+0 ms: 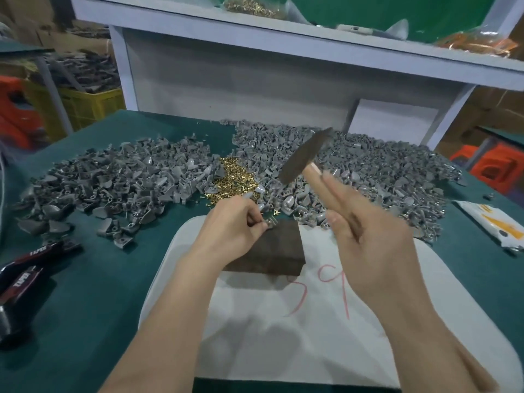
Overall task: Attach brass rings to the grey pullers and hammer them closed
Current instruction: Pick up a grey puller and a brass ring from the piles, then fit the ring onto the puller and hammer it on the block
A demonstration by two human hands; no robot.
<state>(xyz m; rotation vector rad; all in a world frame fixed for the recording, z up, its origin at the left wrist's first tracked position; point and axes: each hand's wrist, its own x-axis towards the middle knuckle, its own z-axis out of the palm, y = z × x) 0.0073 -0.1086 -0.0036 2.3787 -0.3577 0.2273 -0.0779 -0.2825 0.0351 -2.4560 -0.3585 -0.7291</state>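
My left hand pinches a small grey puller with a brass ring at the far left corner of a dark metal block. Above and to the right of the block, my right hand grips the wooden handle of a hammer; its dark head is raised and motion-blurred. A heap of brass rings lies between two big piles of grey pullers, one on the left and one on the right.
The block sits on a white sheet with red marks, over a green table cover. Black-and-red pliers lie at the left edge, a white packet at the right. A grey shelf stands behind the piles.
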